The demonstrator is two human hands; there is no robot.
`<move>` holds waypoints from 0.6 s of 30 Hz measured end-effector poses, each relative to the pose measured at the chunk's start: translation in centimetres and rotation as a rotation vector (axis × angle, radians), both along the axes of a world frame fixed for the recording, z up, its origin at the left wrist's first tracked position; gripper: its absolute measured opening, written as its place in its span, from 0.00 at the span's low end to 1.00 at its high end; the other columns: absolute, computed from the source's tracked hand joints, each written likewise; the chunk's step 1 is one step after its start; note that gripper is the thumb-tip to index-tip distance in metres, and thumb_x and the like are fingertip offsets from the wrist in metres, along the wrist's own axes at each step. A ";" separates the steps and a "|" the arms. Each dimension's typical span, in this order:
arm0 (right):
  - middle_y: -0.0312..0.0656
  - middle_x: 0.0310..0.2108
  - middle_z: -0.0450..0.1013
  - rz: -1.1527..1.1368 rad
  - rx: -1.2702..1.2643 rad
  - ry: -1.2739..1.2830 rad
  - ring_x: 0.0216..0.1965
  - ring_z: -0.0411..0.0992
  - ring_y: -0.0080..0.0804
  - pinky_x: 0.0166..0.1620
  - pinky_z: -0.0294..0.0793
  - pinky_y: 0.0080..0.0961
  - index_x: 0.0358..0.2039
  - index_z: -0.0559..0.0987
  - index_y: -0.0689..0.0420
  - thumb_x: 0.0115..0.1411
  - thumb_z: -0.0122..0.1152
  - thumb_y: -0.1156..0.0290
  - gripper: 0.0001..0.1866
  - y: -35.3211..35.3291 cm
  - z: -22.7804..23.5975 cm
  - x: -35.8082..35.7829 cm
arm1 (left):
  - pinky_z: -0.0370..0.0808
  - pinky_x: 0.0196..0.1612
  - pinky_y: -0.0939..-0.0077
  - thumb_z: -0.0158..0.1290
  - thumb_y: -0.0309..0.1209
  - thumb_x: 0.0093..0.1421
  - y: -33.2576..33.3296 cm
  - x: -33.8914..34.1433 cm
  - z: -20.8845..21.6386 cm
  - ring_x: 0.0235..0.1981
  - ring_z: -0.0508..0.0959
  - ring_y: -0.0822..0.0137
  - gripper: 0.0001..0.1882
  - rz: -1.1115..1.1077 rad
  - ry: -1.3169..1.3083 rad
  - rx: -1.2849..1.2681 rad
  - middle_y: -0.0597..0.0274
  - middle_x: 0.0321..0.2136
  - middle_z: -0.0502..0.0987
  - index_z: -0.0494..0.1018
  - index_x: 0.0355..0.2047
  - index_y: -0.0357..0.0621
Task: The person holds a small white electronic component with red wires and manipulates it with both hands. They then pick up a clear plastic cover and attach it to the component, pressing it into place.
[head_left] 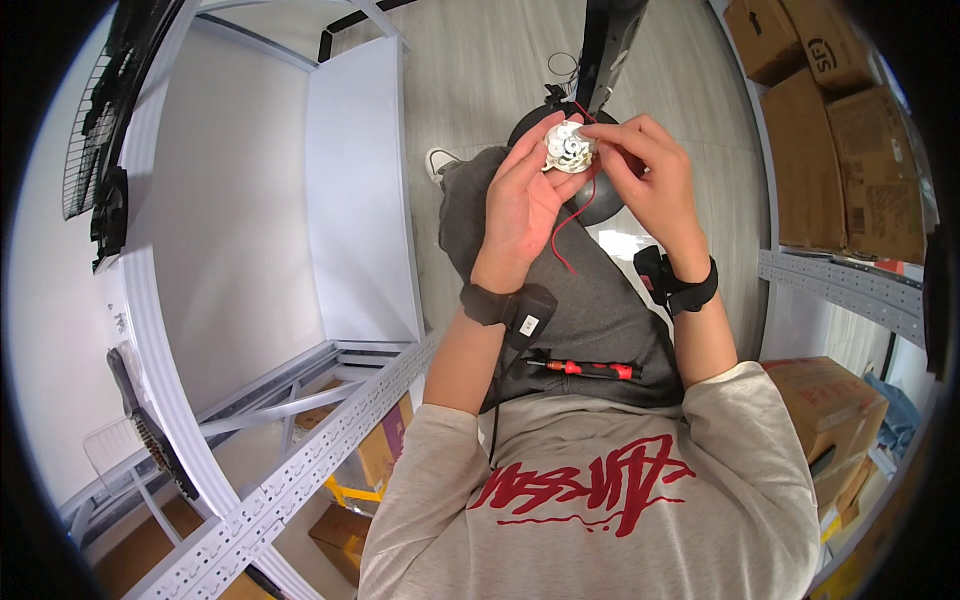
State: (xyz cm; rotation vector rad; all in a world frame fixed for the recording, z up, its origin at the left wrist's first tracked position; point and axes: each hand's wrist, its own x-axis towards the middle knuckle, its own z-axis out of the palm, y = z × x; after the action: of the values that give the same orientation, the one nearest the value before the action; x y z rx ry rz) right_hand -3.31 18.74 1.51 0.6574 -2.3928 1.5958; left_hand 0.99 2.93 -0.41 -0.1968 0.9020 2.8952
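We grip the round white mechanism (568,148) in the upturned left hand (522,208), beyond the lap. Our right hand (656,170) curls its fingers at the mechanism's right edge; we cannot tell what they pinch. A red wire (556,241) hangs beneath; a screwdriver (592,370) lies across our grey trousers (590,310).

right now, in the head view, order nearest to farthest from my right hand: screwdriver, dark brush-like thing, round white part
1. Round white part: in your left hand, right at your right hand.
2. Screwdriver: on your lap.
3. Dark brush-like thing: far left, by the shelving.
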 end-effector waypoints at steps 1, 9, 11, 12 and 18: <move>0.36 0.27 0.72 -0.010 -0.010 -0.002 0.23 0.68 0.22 0.26 0.67 0.20 0.39 0.85 0.54 0.57 0.59 0.79 0.12 0.0 0.1 0.1 | 0.64 0.66 0.49 0.40 0.30 0.70 0.0 0.1 -0.1 0.62 0.67 0.48 0.24 0.004 0.006 0.008 0.43 0.62 0.62 0.55 0.64 0.32; 0.35 0.25 0.70 0.008 0.006 -0.018 0.22 0.66 0.21 0.27 0.66 0.21 0.38 0.84 0.56 0.58 0.60 0.77 0.09 0.1 2.8 -0.1 | 0.64 0.66 0.48 0.40 0.30 0.70 -0.9 0.6 0.3 0.61 0.68 0.46 0.24 0.051 0.005 0.074 0.42 0.62 0.63 0.56 0.64 0.33; 0.35 0.25 0.69 0.011 0.026 -0.013 0.23 0.67 0.21 0.27 0.66 0.20 0.38 0.84 0.57 0.58 0.60 0.76 0.08 -0.2 3.6 -0.3 | 0.64 0.66 0.48 0.40 0.30 0.70 -1.3 0.6 0.5 0.60 0.69 0.45 0.24 0.077 0.008 0.087 0.42 0.62 0.63 0.56 0.64 0.34; 0.35 0.25 0.69 0.024 0.021 -0.017 0.23 0.67 0.21 0.27 0.66 0.20 0.38 0.84 0.57 0.58 0.60 0.76 0.08 -0.5 4.2 -0.5 | 0.64 0.66 0.48 0.40 0.30 0.70 -1.6 0.6 0.7 0.60 0.69 0.44 0.24 0.086 0.013 0.077 0.42 0.62 0.63 0.56 0.64 0.34; 0.37 0.25 0.69 0.184 -0.011 -0.002 0.22 0.67 0.22 0.28 0.67 0.22 0.39 0.83 0.57 0.58 0.60 0.76 0.09 -3.7 7.5 -0.9 | 0.65 0.65 0.50 0.40 0.31 0.70 -3.7 1.3 2.5 0.60 0.69 0.47 0.24 0.139 0.058 0.014 0.44 0.61 0.65 0.56 0.64 0.35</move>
State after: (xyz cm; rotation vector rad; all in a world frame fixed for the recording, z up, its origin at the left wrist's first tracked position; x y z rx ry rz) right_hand -4.25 15.06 9.00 0.8981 -2.3826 1.6780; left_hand 2.34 -0.77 2.10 -0.1815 0.9122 3.0489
